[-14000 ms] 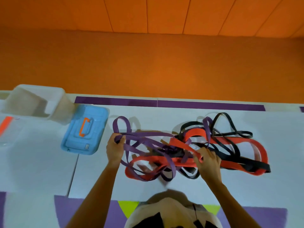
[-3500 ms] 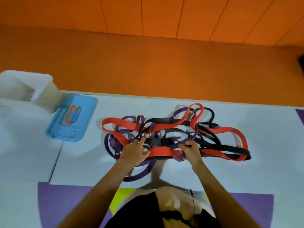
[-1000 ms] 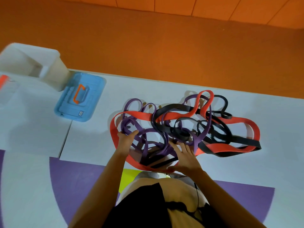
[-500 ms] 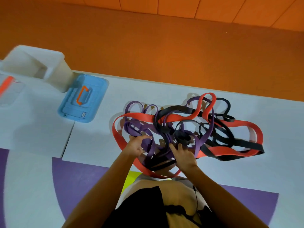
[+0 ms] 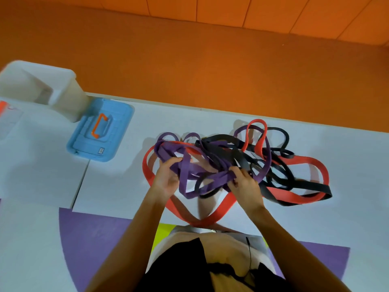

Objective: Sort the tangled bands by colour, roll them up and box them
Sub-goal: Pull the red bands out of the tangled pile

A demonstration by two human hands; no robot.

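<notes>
Left hand (image 5: pixel 166 180) and right hand (image 5: pixel 246 186) each clamp purple bands (image 5: pixel 166 151) — likely to draw that colour clear. Red bands (image 5: pixel 303 163) and black bands (image 5: pixel 229 147) lie knotted alongside, red reaching the front edge of the table (image 5: pixel 126 186).

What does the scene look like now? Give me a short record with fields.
left hand: grips purple bands at the tangle's left
right hand: grips purple bands mid-tangle
tangle: purple bands, red bands and black bands knotted together on the table
box: white, open, far left
lid: blue, by the box
sorted or rolled: nothing yet
</notes>
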